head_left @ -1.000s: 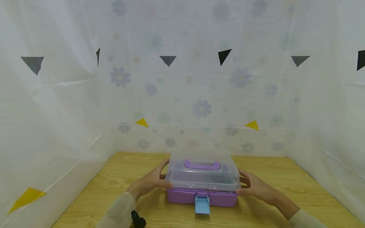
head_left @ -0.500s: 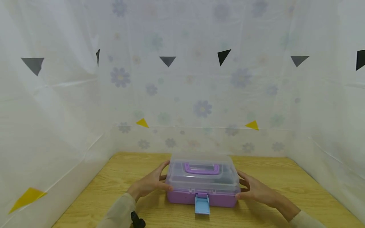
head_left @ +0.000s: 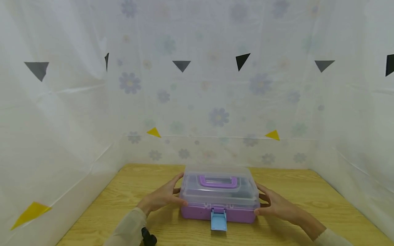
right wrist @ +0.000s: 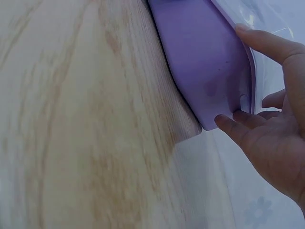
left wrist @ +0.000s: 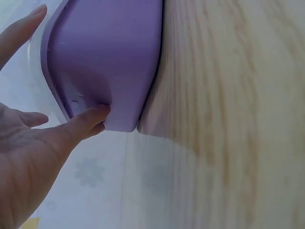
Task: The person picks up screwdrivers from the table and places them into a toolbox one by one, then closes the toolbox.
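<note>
A purple box (head_left: 197, 213) with a clear lid (head_left: 219, 195) and a purple handle (head_left: 218, 181) stands on the wooden table (head_left: 307, 198). Its blue latch (head_left: 218, 220) hangs down, unfastened, at the front. My left hand (head_left: 160, 198) grips the box's left end, thumb on the front corner and fingers round the back. My right hand (head_left: 277, 205) holds the right end the same way. In the left wrist view, the left hand's fingertips (left wrist: 97, 112) touch the purple base (left wrist: 109, 52). The right wrist view has the right hand (right wrist: 271, 143) against the base (right wrist: 205, 62), thumb on the lid's rim.
White sheeting printed with flowers (head_left: 215, 102) walls the table on the left, back and right. Bare wood lies on both sides of the box and in front of it. A black wrist mount (head_left: 149, 237) sits on my left sleeve.
The clear lid, raised at its front a second ago, has come down flat onto the purple base. Both hands stay at the box's ends.
</note>
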Demonstrator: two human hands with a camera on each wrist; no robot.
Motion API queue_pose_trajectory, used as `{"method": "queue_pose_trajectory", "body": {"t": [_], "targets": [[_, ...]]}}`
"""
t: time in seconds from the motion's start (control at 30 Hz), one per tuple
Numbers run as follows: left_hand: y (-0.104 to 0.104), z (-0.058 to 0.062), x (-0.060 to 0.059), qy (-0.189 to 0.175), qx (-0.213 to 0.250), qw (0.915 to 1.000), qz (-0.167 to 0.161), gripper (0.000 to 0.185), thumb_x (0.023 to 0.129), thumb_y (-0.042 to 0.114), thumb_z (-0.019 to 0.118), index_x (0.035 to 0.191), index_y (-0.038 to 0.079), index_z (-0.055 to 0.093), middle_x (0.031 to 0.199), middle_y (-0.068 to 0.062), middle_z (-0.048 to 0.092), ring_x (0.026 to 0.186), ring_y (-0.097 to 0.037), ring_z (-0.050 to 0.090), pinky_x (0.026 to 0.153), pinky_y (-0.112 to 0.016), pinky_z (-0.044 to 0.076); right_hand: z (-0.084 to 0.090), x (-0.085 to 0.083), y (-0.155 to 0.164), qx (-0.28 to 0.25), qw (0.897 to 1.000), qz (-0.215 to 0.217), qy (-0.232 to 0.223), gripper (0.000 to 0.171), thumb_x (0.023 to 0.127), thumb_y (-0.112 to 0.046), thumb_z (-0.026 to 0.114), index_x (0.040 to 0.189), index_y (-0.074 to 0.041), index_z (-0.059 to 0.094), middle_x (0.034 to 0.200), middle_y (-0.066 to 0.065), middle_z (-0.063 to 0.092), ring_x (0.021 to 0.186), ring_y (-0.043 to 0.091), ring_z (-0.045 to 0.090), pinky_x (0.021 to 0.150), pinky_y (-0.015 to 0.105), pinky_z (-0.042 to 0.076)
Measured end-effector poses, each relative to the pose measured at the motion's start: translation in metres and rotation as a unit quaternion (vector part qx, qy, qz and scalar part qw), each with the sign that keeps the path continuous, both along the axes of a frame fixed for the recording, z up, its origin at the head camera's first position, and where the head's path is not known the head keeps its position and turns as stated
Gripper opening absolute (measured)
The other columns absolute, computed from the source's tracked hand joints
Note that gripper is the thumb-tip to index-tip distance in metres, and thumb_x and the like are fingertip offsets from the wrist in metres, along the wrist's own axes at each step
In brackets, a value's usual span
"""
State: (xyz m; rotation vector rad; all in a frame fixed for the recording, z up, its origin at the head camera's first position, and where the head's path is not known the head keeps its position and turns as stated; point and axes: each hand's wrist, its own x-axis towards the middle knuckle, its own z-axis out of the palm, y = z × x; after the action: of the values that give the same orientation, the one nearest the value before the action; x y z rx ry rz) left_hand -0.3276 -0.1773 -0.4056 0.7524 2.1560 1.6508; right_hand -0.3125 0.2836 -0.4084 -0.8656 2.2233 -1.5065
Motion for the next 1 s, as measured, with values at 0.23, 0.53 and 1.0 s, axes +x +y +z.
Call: {"method": "queue_pose_trajectory", "body": {"t": [0.23,0.53,1.0], "targets": [[0.0,0.0,0.001,0.01,-0.017,0.9998,0.009,0.118,0.087,0.031,0.086,0.167,0.014,0.001,0.171,-0.019,-0.004,0.147,-0.053,0.026,0.109,-0.06,0.042,-0.003,0.003,0.0,0.003,1.0,-0.021,0.003,0.093,0.101,-0.012,0.067,0.166,-0.005,0.001,0.169,0.026,-0.002,0.147,0.055,0.018,0.111,0.045,0.044],[0.001,0.0,0.001,0.011,-0.021,0.9996,0.013,0.118,0.087,0.034,0.087,0.168,0.016,0.003,0.171,-0.019,-0.001,0.147,-0.052,0.027,0.109,-0.058,0.043,0.001,0.01,-0.002,0.006,0.999,-0.041,0.02,0.091,0.1,-0.012,0.07,0.165,0.0,0.007,0.166,0.033,0.003,0.142,0.06,0.027,0.106,0.046,0.048],[0.004,0.011,0.01,0.032,-0.021,0.9992,0.017,0.119,0.087,0.028,0.087,0.168,0.017,-0.001,0.171,-0.017,-0.005,0.15,-0.048,0.022,0.113,-0.058,0.038,0.004,0.019,0.004,0.04,0.998,-0.033,0.033,0.081,0.103,-0.015,0.065,0.158,0.015,0.013,0.157,0.044,0.017,0.128,0.056,0.05,0.094,0.038,0.057]]}}
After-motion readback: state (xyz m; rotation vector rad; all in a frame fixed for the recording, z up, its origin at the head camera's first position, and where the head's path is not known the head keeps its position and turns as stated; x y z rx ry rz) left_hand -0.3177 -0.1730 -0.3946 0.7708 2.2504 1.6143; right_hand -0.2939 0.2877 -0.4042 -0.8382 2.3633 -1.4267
